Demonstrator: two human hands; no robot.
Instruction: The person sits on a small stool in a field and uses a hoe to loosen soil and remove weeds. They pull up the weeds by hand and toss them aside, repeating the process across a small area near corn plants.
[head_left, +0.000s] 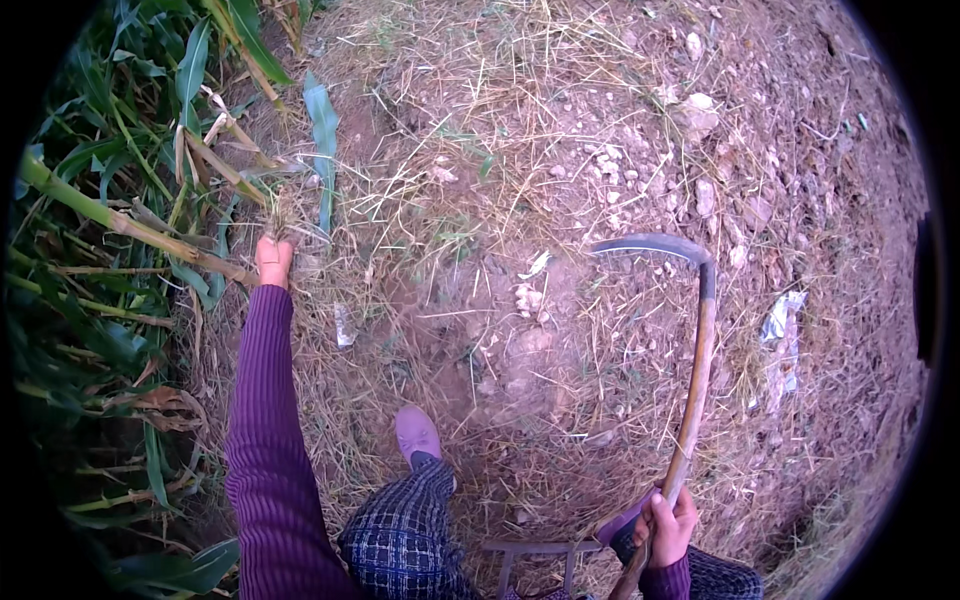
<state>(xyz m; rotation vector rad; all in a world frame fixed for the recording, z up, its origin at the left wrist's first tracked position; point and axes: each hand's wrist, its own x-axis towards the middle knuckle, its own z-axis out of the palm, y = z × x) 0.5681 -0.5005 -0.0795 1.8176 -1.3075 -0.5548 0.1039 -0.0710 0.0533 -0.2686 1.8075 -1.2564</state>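
My right hand (670, 527) grips the long, curved wooden handle of a sickle (695, 390) near its lower end. The sickle's dark metal blade points left, over or on the ground; I cannot tell whether it touches the soil. My left hand (274, 261) reaches out at the left, closed around a tuft of dry grass (280, 219) that sticks out beyond the fist. Close beside that hand stands the base of a corn stalk (191, 253). A fallen green corn leaf (324, 139) lies just past it.
Dense corn plants (97, 322) line the left side. Straw, stones (697, 112) and loose soil cover the ground. Scraps of shiny plastic (784, 319) lie at the right. A low stool (540, 547) stands between my legs, and my purple shoe (417, 433) rests on the ground.
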